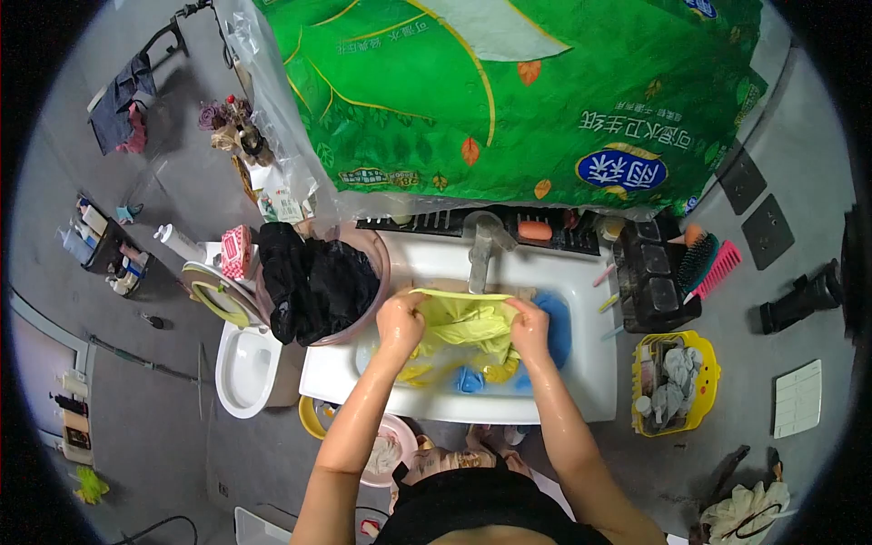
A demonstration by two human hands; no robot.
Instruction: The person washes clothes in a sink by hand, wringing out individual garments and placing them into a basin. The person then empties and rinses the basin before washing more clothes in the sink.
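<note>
Yellow garment (468, 329) hanging between my two hands over the sink (595, 391)

I am holding the yellow garment by its upper edge, and that edge is running nearly straight from one fist to the other. My left hand (400, 323) is pinching one end with the fingers curled in; my right hand (530, 327) is gripping the other end in the same way, thumb against the cloth. Both hands and forearms are looking wet. The lower folds are drooping into the cloudy water in the white sink, where a blue cloth (552, 331) is lying to the right, beside the yellow.

Just beyond the garment, the tap (479, 254) is standing over the sink. Behind that, an orange soap bar (535, 231) is resting on a black rack. To my left, a pink tub (383, 272) is holding a heap of black clothes (327, 291), and the toilet (247, 368) is sitting just past it. To my right, a black holder (649, 282) is standing at the sink's corner, with a pink comb (722, 270) beside it. A yellow basket (713, 381) is hanging nearer me, full of small items I cannot make out. A big green package (436, 100) is filling the space above everything.
</note>
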